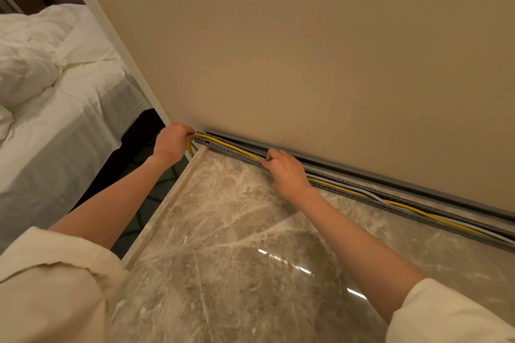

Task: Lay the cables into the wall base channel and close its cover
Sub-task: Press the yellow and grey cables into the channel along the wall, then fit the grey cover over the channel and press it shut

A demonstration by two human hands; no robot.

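Note:
A grey slotted channel (pixel 401 210) runs along the foot of the beige wall, at the back edge of a marble slab, with its top uncovered. A yellow cable (pixel 231 146) and a white cable (pixel 359 189) lie in it. At the channel's left end my left hand (pixel 171 143) pinches the yellow cable, which loops down past the slab's corner. Further right, my right hand (pixel 287 172) grips the same yellow cable and presses it against the channel. No separate cover piece shows.
The glossy marble slab (pixel 250 245) fills the foreground, with a raised rim on its left. Left of it a dark patterned carpet (pixel 145 203) and a bed with white sheets (pixel 55 108) stand close. The wall (pixel 306 50) rises straight behind the channel.

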